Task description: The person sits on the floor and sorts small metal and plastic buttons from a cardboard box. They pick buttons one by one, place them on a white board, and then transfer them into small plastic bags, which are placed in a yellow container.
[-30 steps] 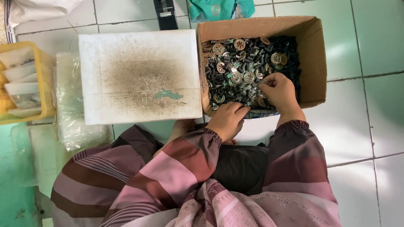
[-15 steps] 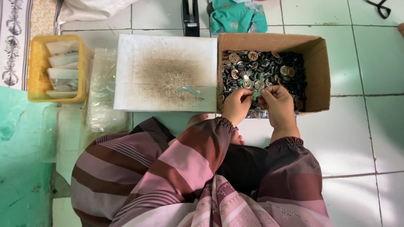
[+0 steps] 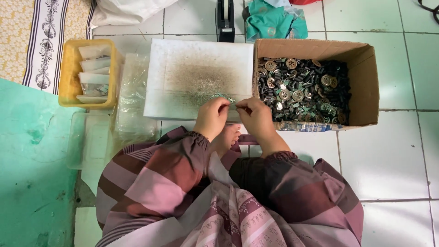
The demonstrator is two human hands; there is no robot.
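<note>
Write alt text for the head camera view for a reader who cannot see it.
A person's left hand and right hand meet over the near edge of a stained white board, pinching something small. A brown cardboard box of dark metal parts sits right; a yellow plastic tray left.

The box (image 3: 361, 82) is matt brown cardboard, filled with dark plastic and dull metal parts (image 3: 302, 89). The board (image 3: 199, 77) looks white and matt, its middle soiled with grey grime. The basket (image 3: 68, 73) is yellow plastic. Floor tiles (image 3: 393, 155) are glossy white ceramic. The sleeves (image 3: 160, 174) are soft striped cloth.
</note>
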